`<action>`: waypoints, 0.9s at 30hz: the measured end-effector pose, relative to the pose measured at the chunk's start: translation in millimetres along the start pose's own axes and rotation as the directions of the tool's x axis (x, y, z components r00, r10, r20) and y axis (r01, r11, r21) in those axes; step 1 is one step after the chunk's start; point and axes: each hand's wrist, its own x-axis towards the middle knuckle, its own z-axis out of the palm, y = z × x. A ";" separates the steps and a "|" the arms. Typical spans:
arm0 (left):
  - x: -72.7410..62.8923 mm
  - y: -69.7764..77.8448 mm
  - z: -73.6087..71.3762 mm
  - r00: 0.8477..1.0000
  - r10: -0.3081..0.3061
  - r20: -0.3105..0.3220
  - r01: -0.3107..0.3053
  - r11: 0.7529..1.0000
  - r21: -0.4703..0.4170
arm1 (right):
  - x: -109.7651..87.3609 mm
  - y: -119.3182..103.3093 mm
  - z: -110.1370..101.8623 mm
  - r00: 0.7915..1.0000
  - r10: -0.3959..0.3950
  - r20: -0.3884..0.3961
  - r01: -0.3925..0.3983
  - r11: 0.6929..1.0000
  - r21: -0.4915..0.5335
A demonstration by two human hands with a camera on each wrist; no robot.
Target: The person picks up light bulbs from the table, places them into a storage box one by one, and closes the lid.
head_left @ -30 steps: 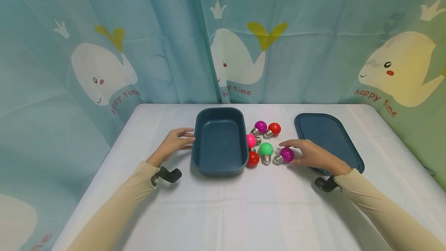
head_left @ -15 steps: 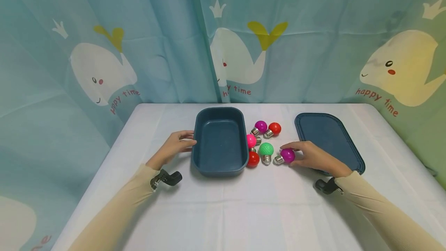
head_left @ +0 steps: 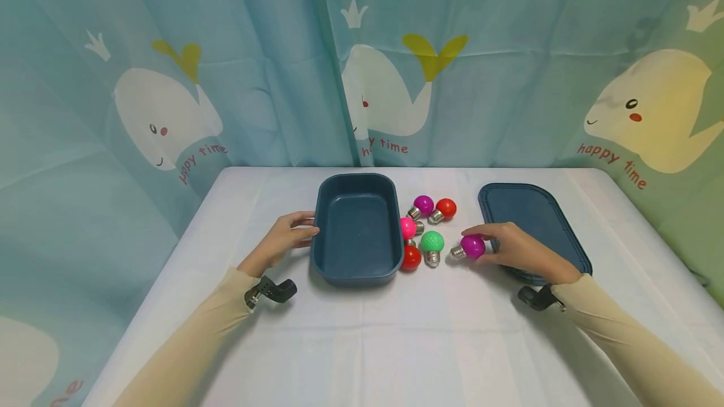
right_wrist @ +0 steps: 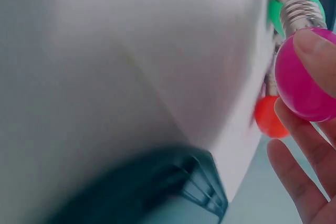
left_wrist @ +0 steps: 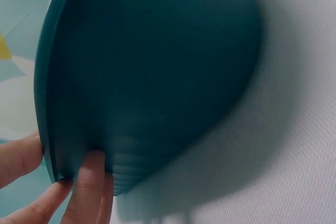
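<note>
My left hand [head_left: 281, 242] is at the left side of the dark blue rectangular box [head_left: 360, 276]. In the left wrist view its fairly straight fingers [left_wrist: 90, 182] touch the box's outer wall [left_wrist: 157, 77], one tip at the rim. My right hand [head_left: 511, 249] holds a purple light bulb [head_left: 472, 247] by its round part, between thumb and fingers. In the right wrist view the thumb lies across the purple bulb [right_wrist: 302, 82], its silver screw base pointing away from the palm. The box's inside shows bare floor in the head view.
Between box and right hand lie a green bulb [head_left: 432, 242], a pink bulb [head_left: 407, 228], red bulbs [head_left: 446, 208] and another purple bulb [head_left: 423, 205]. A dark blue lid [head_left: 528, 222] lies right, partly behind my right hand. A whale-print curtain [head_left: 271, 68] borders the white table [head_left: 362, 357].
My left hand has moved slightly right to the box. The right hand has closed on the purple bulb and brought it a little to the right and up.
</note>
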 end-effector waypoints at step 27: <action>-0.4 -4.9 2.6 1.000 0.002 -0.021 -0.002 1.000 -0.016 | 35.9 -35.0 -83.3 0.999 -0.042 -0.034 0.037 0.989 -0.140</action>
